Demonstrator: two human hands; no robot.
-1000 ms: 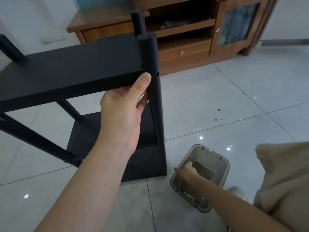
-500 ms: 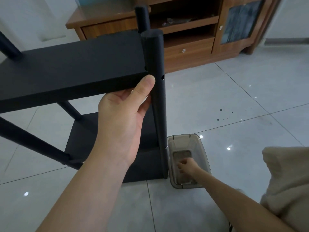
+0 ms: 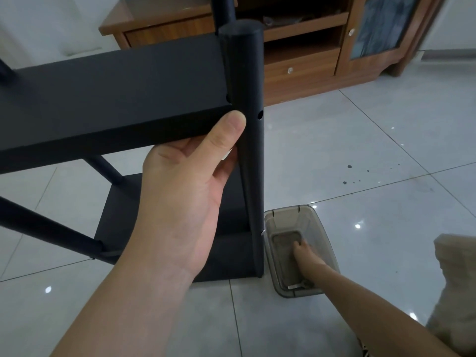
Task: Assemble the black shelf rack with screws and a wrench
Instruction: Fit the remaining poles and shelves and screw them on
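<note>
Left hand (image 3: 185, 202) grasps the shelf (image 3: 116, 99) at the post (image 3: 247, 99).
Right hand (image 3: 306, 253) reaches into the box (image 3: 286, 210) (whether it grasps anything, I cannot tell).

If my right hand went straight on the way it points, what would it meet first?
Most likely the floor of the smoky plastic bin that your right hand reaches into, though depth is unclear.

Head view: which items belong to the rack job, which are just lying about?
Job: black shelf rack, gripped by left hand; clear bin, right hand inside it.
Lying about: wooden cabinet; beige fabric at right edge.
</note>
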